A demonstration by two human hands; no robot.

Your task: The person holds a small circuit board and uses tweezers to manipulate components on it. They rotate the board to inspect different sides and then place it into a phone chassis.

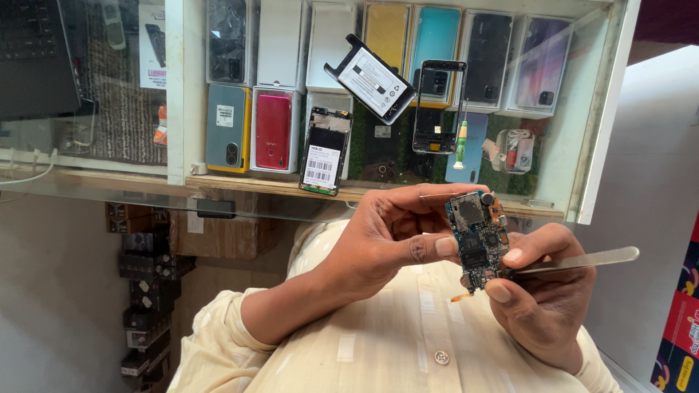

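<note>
My left hand pinches a small blue phone circuit board by its left edge, thumb on the front. My right hand grips the board's lower right corner and also holds metal tweezers that stick out to the right. A short orange flex strip hangs from the board's bottom. The board is held upright over my lap, in front of the glass counter.
On the glass counter lie an opened phone body, a black back cover, a phone frame and a small screwdriver. Boxed phones and cases fill the display beneath. Stacked boxes stand at the lower left.
</note>
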